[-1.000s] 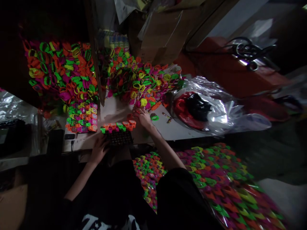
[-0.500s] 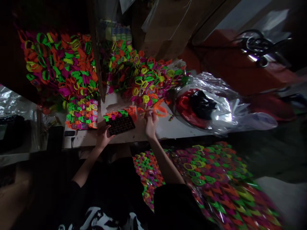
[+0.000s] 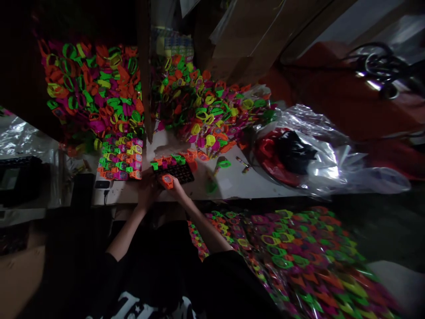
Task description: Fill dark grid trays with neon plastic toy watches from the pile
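Observation:
My right hand [image 3: 175, 188] is closed on an orange toy watch [image 3: 168, 180] at the near edge of a black grid tray [image 3: 177, 172]. A row of orange, green and pink toy watches [image 3: 172, 158] stands along the tray's far side. My left hand [image 3: 146, 188] rests at the tray's near left corner; its fingers are too dark to read. Both hands are close together at the front of the white table [image 3: 229, 182].
A heap of neon toy watches [image 3: 206, 110] lies behind the tray, another heap [image 3: 93, 93] at the left. Stacked filled rows [image 3: 121, 157] sit left of the tray. A clear bag with red and black items [image 3: 295, 153] lies right. Bagged watches [image 3: 292, 248] spread below.
My right hand has come back from the heap to the tray's near edge, now holding an orange toy watch. The view has shifted slightly to the right.

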